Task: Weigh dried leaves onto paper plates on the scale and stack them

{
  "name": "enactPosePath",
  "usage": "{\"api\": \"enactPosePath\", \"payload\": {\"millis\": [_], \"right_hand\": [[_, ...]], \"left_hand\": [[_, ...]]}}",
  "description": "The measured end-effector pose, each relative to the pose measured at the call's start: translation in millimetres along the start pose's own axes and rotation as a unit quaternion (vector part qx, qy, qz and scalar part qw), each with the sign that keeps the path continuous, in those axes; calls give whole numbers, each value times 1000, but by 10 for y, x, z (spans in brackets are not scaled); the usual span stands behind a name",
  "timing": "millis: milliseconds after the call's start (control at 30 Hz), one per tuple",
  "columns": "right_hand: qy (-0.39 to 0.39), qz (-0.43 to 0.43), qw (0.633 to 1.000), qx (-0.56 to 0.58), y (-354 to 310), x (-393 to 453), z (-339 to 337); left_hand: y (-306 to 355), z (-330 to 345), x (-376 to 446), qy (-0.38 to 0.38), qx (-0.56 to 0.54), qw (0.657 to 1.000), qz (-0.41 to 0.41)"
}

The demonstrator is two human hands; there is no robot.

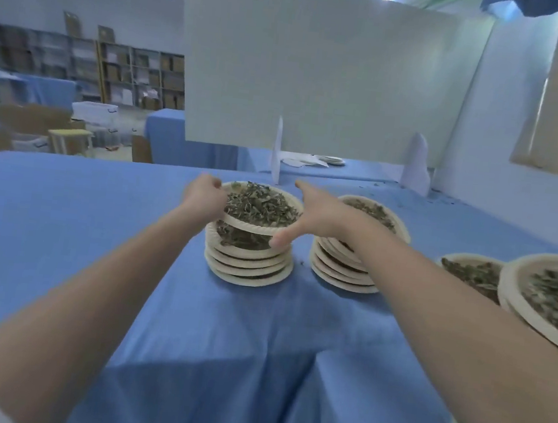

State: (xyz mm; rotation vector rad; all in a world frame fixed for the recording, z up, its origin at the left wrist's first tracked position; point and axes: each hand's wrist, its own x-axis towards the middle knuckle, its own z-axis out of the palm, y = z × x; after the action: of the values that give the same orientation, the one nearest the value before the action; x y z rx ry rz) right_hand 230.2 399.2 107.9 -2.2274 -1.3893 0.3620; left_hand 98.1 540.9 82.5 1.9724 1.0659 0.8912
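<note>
1. Both hands hold a paper plate (pixel 262 209) heaped with dried leaves (pixel 261 204), tilted atop a stack of filled plates (pixel 248 259) on the blue-draped surface (pixel 63 223).
2. The left hand (pixel 203 194) curls around the plate's far-left rim; the right hand (pixel 319 212) cups its right edge, thumb beneath.
3. A second stack (pixel 347 266) stands just beside, and more filled plates (pixel 543 301) sit at right.
</note>
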Motion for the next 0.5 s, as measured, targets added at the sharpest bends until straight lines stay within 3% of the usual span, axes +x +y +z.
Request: {"api": "enactPosePath", "payload": {"millis": [267,500], "right_hand": [[1,-1,999,-36,350,587,385],[-13,2,999,-46,312,657,446]], "left_hand": [[-498,509,424,15,77,997,-12],[-585,530,452,18,135,991,-7]]}}
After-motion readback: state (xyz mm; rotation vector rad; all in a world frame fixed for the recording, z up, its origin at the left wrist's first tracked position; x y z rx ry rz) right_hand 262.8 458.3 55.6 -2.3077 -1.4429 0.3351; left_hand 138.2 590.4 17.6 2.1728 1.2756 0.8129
